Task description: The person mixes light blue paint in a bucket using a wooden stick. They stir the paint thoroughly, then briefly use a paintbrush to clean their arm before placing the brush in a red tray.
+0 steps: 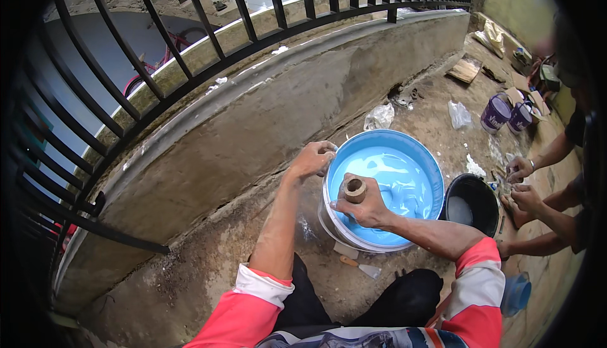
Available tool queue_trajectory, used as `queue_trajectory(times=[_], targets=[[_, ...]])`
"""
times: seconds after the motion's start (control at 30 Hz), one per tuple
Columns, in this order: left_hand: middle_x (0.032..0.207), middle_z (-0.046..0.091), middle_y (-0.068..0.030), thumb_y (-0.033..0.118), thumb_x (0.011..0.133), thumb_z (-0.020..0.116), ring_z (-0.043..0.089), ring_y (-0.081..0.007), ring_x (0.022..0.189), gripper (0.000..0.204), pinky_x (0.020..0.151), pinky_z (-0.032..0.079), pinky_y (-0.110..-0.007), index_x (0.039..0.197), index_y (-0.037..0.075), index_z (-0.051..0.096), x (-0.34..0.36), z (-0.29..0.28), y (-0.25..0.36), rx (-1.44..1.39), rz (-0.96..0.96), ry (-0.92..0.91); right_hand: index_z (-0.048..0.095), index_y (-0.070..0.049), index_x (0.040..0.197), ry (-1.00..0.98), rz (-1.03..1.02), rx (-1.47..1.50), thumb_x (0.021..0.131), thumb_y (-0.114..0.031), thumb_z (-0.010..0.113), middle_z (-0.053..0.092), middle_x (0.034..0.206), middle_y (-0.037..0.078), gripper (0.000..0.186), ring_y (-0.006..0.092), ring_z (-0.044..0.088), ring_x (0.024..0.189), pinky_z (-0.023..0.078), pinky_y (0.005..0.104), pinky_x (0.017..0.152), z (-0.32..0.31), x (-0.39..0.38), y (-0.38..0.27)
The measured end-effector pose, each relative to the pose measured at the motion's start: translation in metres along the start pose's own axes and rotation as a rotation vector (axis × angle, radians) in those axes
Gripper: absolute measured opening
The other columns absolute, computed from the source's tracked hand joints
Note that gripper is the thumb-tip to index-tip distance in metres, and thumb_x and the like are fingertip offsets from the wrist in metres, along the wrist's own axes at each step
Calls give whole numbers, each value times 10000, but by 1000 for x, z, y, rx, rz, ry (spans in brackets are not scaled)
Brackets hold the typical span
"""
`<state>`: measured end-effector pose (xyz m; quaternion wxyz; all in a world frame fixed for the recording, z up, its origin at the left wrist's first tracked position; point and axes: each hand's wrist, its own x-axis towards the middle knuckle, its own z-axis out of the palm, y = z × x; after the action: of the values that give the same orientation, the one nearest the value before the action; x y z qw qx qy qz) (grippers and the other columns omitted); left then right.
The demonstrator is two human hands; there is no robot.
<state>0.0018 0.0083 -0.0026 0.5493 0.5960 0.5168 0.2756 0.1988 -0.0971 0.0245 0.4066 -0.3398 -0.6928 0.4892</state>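
Left hand (312, 159) curled over the rim of the paint bucket (436, 174), steadying it; right hand (361, 204) clenched around a wooden stirring stick (355, 190) above the light-blue paint (395, 180).

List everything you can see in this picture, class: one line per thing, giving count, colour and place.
Paint bucket: one, white, full of light blue paint, centre.
Stick: one, brown, upright in the right hand.
Black bucket: one, right of the paint bucket.
Purple cans: two, upper right.
Scraper: one, on the floor below the paint bucket.
Railing: one, black, atop the concrete wall.
Co-worker's hands: two, right edge.
Left hand: on the paint bucket's rim.
Right hand: gripping the stick.
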Motion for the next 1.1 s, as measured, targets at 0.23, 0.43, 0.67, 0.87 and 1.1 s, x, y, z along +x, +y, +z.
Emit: queue_trajectory(times=[0.23,0.43,0.67,0.87,1.1], targets=[[967,708,-78,168,934,613,660,-154,721,314,644,561,-306,1216,45,675,7,-12,-7,-93,19,-17,575,-20,830,266,-204,25,802,-106,736,605,719,17,185,80,551,705,474,319,629,9,98,29],[974,706,-72,192,923,633,633,-140,688,306,639,547,-293,1188,42,670,5,-11,-2,-58,-18,-12,564,-29,816,365,-300,-143,810,-71,711,567,673,10,154,84,522,643,453,310,594,-44,114,48],[953,705,-61,223,909,657,635,-131,751,329,671,554,-302,1186,47,683,2,-9,2,-51,-10,-9,560,-59,759,311,79,-3,822,-49,743,584,638,10,194,93,553,519,436,274,469,-121,34,37],[944,710,-55,222,896,673,633,-120,765,313,675,556,-304,1157,51,697,1,-15,-1,-69,-25,-13,555,-70,772,160,198,296,791,-13,756,592,650,21,211,94,550,540,430,264,495,-98,-31,-9],[954,710,-53,200,904,662,636,-122,759,292,670,552,-298,1155,52,689,2,-14,8,-71,-21,-37,598,-31,798,-37,-60,48,779,-97,787,620,678,26,201,84,573,648,465,295,589,-3,4,-3]])
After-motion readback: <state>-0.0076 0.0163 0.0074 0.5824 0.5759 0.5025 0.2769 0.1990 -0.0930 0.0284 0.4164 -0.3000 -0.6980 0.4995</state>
